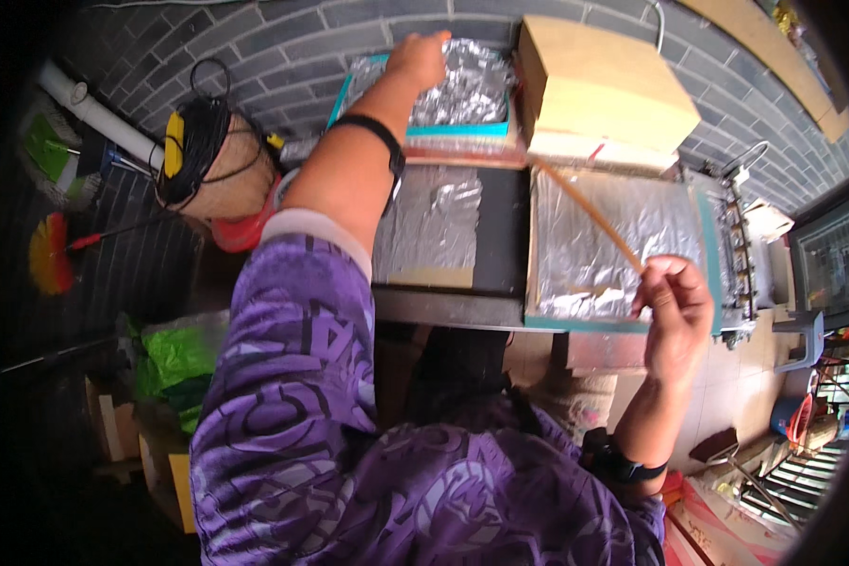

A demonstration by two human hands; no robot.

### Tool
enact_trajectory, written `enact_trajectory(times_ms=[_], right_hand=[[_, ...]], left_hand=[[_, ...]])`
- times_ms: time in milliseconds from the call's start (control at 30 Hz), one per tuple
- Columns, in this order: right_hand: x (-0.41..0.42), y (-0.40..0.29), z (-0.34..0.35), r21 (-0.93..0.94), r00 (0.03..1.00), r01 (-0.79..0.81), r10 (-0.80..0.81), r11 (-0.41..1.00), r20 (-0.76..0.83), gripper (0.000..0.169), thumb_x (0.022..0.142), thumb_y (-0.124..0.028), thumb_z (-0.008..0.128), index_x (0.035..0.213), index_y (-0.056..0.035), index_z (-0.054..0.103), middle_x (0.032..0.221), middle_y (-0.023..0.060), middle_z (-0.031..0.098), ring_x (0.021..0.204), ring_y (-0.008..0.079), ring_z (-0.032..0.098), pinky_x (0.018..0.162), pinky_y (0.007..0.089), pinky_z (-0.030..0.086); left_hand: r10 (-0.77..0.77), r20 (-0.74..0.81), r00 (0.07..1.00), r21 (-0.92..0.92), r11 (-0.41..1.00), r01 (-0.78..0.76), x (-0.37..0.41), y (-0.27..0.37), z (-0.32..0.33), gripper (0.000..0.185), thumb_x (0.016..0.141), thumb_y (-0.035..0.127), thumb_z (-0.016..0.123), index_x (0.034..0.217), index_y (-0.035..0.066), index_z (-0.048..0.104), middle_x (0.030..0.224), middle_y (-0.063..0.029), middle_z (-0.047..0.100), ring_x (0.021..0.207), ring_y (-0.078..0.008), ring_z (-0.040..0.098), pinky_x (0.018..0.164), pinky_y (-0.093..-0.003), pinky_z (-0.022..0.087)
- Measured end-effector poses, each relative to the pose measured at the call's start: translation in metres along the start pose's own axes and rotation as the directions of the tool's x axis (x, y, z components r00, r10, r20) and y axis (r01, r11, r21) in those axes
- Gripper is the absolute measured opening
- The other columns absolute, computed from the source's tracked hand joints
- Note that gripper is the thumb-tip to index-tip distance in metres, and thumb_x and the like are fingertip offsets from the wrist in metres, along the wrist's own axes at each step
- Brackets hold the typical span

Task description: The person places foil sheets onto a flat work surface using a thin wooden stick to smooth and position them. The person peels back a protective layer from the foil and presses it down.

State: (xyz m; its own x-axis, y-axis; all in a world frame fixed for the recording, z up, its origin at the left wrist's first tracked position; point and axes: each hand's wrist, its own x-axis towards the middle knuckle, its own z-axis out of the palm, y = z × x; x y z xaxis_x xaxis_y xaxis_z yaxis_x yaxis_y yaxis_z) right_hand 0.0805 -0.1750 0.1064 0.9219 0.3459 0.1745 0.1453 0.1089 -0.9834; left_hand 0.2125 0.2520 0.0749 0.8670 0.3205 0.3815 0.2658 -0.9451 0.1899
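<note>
My left hand point(419, 60) reaches to the back of the bench, over crinkled silver foil sheets point(467, 88) in a teal-edged tray point(460, 130). Whether it grips the foil cannot be told. Between the thumb and fingers of my right hand point(672, 304) is a thin wooden stick point(587, 205), its far end pointing up and left. Below that hand lies a wide silver foil-covered sheet point(608, 233) with a teal border. Another foil sheet point(431, 219) lies on brown board in front of the tray, partly hidden by my left arm.
A tall stack of yellowish board or paper point(608, 85) stands at the back against a grey brick wall. Left of the bench are a coil of black cable point(201, 141) on a round container and a red basin point(239, 233). A metal-framed device point(736, 240) adjoins the bench's right side.
</note>
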Motion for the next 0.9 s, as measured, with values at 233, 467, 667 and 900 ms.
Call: enact_trajectory(times_ms=[233, 467, 667, 900], right_hand=[[0.002, 0.002, -0.001, 0.034, 1.000, 0.008, -0.008, 0.999, 0.008, 0.008, 0.085, -0.003, 0.055, 0.093, -0.0007, 0.057, 0.070, 0.0017, 0.054, 0.056, 0.0074, 0.049, 0.051, 0.0200, 0.040], [0.000, 0.002, 0.000, 0.053, 1.000, 0.006, -0.007, 0.999, 0.018, 0.009, 0.085, -0.001, 0.054, 0.093, 0.0002, 0.056, 0.071, 0.0024, 0.054, 0.056, 0.0077, 0.049, 0.051, 0.0197, 0.040], [-0.002, 0.000, 0.000, 0.056, 1.000, -0.002, 0.002, 0.998, 0.014, 0.008, 0.085, -0.001, 0.054, 0.093, 0.0003, 0.056, 0.072, 0.0026, 0.055, 0.056, 0.0078, 0.049, 0.051, 0.0197, 0.041], [-0.001, 0.001, -0.001, 0.049, 1.000, -0.003, 0.002, 0.999, 0.018, 0.008, 0.085, 0.001, 0.053, 0.092, 0.0000, 0.056, 0.072, 0.0027, 0.055, 0.055, 0.0077, 0.050, 0.050, 0.0200, 0.041]], left_hand=[[-0.195, -0.048, 0.980, -0.294, 0.940, 0.172, 0.007, -0.011, -0.021, 0.050, 0.073, 0.015, 0.061, 0.121, 0.008, 0.050, 0.093, -0.0120, 0.065, 0.091, -0.0242, 0.061, 0.081, -0.0347, 0.046], [-0.337, 0.098, 0.936, -0.808, 0.522, 0.273, 0.009, -0.008, -0.066, 0.052, 0.079, 0.009, 0.061, 0.125, -0.003, 0.040, 0.106, -0.0129, 0.058, 0.093, -0.0204, 0.058, 0.082, -0.0284, 0.048], [-0.373, 0.163, 0.913, -0.910, 0.302, 0.285, 0.008, 0.012, -0.092, 0.033, 0.085, 0.005, 0.050, 0.117, -0.001, 0.043, 0.102, -0.0141, 0.058, 0.089, -0.0207, 0.060, 0.079, -0.0326, 0.052], [-0.467, 0.117, 0.876, -0.874, 0.370, 0.314, 0.021, -0.010, -0.071, 0.035, 0.077, 0.006, 0.060, 0.110, -0.003, 0.050, 0.098, -0.0149, 0.059, 0.088, -0.0235, 0.061, 0.076, -0.0338, 0.052]])
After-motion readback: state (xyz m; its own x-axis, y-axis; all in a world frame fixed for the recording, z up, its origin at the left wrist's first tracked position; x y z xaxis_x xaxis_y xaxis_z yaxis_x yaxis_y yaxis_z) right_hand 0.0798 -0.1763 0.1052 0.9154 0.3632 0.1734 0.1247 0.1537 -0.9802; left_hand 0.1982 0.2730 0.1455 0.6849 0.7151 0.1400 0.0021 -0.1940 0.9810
